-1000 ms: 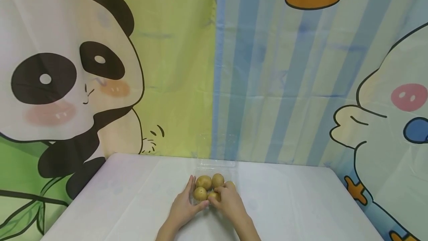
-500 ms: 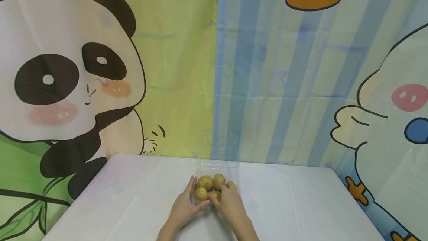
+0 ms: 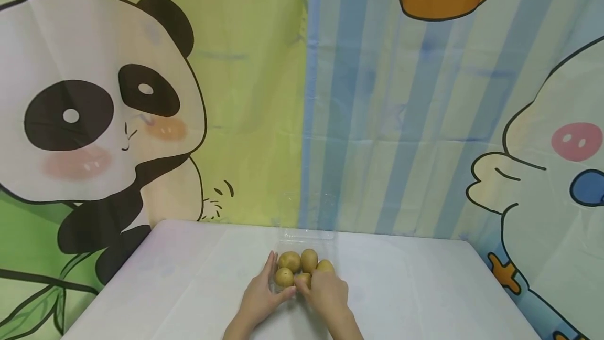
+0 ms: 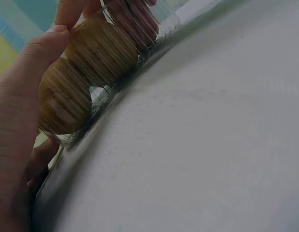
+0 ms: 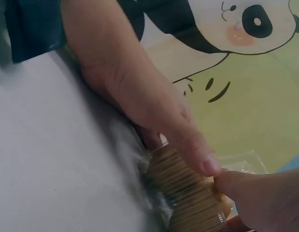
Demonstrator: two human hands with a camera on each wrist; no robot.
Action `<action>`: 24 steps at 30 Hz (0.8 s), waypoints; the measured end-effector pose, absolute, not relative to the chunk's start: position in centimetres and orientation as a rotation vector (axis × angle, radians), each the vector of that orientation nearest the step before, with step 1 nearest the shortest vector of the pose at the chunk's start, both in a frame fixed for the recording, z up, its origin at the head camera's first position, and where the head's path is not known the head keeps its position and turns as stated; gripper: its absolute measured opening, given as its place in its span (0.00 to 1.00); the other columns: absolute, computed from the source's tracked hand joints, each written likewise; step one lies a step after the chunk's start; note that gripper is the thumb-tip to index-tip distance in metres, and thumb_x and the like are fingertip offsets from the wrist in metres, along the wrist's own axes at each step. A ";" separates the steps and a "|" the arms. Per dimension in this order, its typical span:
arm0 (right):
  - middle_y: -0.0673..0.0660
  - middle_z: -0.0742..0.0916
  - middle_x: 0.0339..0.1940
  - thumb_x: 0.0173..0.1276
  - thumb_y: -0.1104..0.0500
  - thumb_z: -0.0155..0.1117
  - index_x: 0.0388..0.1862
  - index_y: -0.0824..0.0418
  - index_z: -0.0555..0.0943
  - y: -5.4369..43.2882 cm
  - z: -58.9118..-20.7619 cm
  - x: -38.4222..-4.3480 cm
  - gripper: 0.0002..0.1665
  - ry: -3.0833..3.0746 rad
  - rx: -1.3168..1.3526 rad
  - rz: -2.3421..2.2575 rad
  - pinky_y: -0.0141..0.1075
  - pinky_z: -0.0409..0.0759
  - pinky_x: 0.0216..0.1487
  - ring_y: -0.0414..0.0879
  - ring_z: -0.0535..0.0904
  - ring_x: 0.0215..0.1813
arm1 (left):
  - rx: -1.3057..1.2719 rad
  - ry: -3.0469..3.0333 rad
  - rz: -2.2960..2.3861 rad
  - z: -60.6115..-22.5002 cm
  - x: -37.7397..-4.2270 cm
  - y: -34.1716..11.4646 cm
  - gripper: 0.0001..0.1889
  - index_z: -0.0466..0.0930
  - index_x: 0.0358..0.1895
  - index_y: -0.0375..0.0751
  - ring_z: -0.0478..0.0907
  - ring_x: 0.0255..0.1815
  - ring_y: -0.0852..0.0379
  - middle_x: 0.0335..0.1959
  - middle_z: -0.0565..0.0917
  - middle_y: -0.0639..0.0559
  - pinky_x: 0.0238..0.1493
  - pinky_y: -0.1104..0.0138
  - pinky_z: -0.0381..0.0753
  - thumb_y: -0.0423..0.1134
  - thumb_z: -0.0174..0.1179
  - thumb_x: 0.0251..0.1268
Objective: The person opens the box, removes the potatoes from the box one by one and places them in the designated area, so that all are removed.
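Clear plastic box (image 4: 100, 94), one, on white table (image 3: 406, 287); lid (image 3: 306, 234) raised at the box's far side. Potatoes (image 3: 289, 262), five in sight, inside the box. Left hand (image 3: 260, 291), grasping the box's near left corner between thumb and fingers. Right hand (image 3: 327, 293), fingers down inside the box's near right corner; cannot tell whether they grasp anything.

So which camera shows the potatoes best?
The head view: it looks down on at least five potatoes, though the right hand partly hides some. The left wrist view shows two closely, through the side of the box. The right wrist view has them streaked through the box and partly covered.
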State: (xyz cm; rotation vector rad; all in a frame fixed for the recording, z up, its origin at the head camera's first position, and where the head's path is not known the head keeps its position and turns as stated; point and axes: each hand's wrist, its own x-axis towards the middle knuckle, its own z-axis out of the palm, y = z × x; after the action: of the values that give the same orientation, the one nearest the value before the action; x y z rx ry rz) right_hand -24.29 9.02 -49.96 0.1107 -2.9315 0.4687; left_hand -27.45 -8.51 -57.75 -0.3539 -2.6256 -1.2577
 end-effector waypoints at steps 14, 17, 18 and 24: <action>0.47 0.74 0.13 0.54 0.34 0.65 0.33 0.62 0.84 9.3 -51.1 -25.1 0.31 -2.895 0.070 0.728 0.34 0.65 0.17 0.41 0.67 0.17 | -0.372 -2.630 -1.233 -57.6 -27.2 -8.4 0.58 0.48 0.75 0.39 0.67 0.68 0.43 0.69 0.68 0.45 0.64 0.46 0.69 0.69 0.64 0.47; 0.45 0.74 0.13 0.53 0.36 0.67 0.34 0.62 0.84 9.6 -50.9 -25.2 0.29 -2.885 0.123 0.813 0.32 0.63 0.17 0.40 0.66 0.17 | -0.372 -2.626 -1.254 -57.6 -27.3 -8.5 0.58 0.48 0.75 0.40 0.66 0.69 0.44 0.69 0.67 0.45 0.64 0.46 0.68 0.69 0.64 0.46; 0.45 0.74 0.14 0.53 0.36 0.67 0.36 0.61 0.84 9.8 -50.8 -25.2 0.29 -2.889 0.140 0.837 0.32 0.63 0.17 0.39 0.66 0.17 | -0.372 -2.627 -1.258 -57.6 -27.3 -8.4 0.58 0.48 0.75 0.40 0.66 0.69 0.44 0.69 0.67 0.45 0.65 0.46 0.68 0.69 0.64 0.46; 0.50 0.79 0.28 0.50 0.42 0.69 0.46 0.67 0.82 10.5 -50.0 -25.6 0.34 -2.883 0.241 1.072 0.30 0.69 0.23 0.41 0.71 0.26 | -0.381 -2.624 -1.254 -57.7 -27.4 -8.4 0.59 0.48 0.75 0.38 0.66 0.69 0.42 0.69 0.67 0.45 0.64 0.45 0.69 0.69 0.64 0.46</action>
State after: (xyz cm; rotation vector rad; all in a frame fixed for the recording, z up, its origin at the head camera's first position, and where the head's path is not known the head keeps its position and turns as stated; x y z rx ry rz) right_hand -25.57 10.50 -50.02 0.2407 -2.8834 1.0719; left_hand -27.39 -8.44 -57.67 -0.3807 -2.6244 -1.2536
